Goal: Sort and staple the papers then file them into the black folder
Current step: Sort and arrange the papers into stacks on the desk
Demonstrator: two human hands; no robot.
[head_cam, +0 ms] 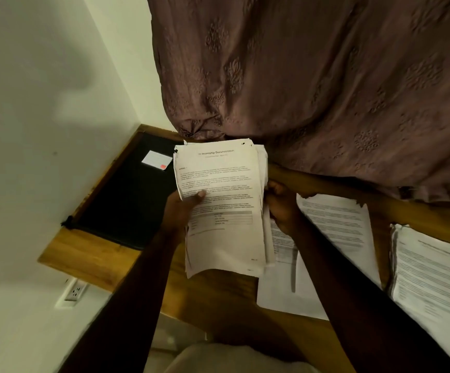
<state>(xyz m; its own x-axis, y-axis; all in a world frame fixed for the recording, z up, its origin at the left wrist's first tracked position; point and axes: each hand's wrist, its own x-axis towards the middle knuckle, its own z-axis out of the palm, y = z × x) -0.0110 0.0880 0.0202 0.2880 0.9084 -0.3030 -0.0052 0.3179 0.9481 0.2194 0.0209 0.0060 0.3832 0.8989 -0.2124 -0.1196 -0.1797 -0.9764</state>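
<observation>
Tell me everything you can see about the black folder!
The black folder lies flat and seems closed on the wooden desk, in the corner beside the wall. It looks dark and matte, with a white label bearing a red mark near its far edge. A small black tie sticks out at one near corner. The held papers hide its right edge.

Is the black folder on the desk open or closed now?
Closed. The black folder lies flat, cover up with its white label showing; no inner pages visible.
</observation>
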